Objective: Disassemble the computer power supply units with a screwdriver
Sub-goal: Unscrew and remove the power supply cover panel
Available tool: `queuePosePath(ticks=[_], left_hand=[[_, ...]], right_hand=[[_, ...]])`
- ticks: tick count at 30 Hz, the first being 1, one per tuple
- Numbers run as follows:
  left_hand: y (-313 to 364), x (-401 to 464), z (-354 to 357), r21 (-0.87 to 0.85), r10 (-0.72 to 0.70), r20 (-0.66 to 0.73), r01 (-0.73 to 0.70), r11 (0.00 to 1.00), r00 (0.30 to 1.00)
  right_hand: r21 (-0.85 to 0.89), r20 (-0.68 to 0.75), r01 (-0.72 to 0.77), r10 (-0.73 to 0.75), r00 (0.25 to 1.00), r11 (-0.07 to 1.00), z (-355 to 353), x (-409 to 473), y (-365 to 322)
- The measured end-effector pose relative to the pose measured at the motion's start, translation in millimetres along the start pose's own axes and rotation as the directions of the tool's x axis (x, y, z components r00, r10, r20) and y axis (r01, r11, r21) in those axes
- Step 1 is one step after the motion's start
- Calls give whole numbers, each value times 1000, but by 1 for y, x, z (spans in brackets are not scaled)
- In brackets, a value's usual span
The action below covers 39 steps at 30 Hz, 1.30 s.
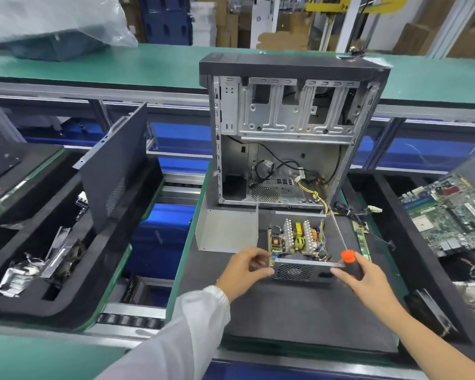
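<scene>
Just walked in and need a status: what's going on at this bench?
A person is taking apart a power supply on a black mat, in front of an opened computer case. Its metal cover is already off and lies just to the left, so the circuit board shows. The left hand grips the unit's left end at the fan grille. The right hand touches the right end while holding a screwdriver with an orange and black handle, tip pointing away toward the case.
</scene>
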<state>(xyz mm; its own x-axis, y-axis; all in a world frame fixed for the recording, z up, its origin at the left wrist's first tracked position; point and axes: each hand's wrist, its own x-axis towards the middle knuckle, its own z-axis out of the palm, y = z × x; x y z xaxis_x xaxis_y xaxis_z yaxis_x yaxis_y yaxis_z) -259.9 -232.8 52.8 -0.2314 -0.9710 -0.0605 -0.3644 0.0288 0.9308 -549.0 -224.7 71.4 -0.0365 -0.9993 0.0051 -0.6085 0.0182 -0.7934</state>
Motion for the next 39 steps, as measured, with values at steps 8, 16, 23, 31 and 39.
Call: queuePosePath(ticks=[8, 16, 23, 31, 39], left_hand=[[15, 13, 18, 136, 32, -132, -14, 991, 991], [67, 36, 6, 21, -40, -197, 45, 999, 980], [80, 55, 9, 74, -147, -156, 160, 984, 977], [86, 67, 8, 52, -188, -118, 195, 979, 975], [88, 79, 1, -141, -257, -12, 253, 957, 966]], right_hand=[[91, -102, 32, -23, 995, 995, 0, 13, -7], [70, 2, 21, -22, 1000, 997, -45, 52, -56], [49, 16, -42, 41, 999, 998, -51, 62, -64], [17, 25, -101, 100, 995, 995, -49, 77, -63], [-69, 77, -141, 146, 986, 988, -48, 94, -63]])
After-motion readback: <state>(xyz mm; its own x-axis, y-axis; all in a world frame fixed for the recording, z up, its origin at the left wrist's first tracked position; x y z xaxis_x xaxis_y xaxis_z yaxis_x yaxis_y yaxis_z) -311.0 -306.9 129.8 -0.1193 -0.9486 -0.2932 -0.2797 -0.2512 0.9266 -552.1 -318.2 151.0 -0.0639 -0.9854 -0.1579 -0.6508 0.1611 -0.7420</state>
